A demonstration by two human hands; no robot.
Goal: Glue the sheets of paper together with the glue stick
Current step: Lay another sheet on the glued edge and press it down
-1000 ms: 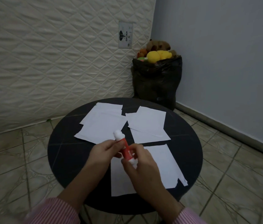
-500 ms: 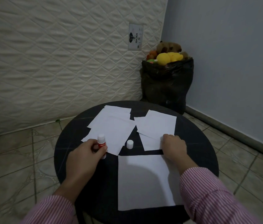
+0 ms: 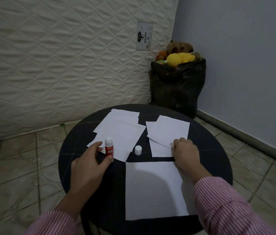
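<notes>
My left hand (image 3: 89, 164) loosely grips the uncapped glue stick (image 3: 109, 147), long axis upright, tip up. My right hand (image 3: 185, 152), fingers curled, pinches a paper sheet (image 3: 167, 133).

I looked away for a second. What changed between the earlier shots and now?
The cap came off the glue stick and now stands on the table. The left hand keeps the stick, moved left and upright. The right hand let go and reached to the right paper pile. The paper piles stayed put.
</notes>
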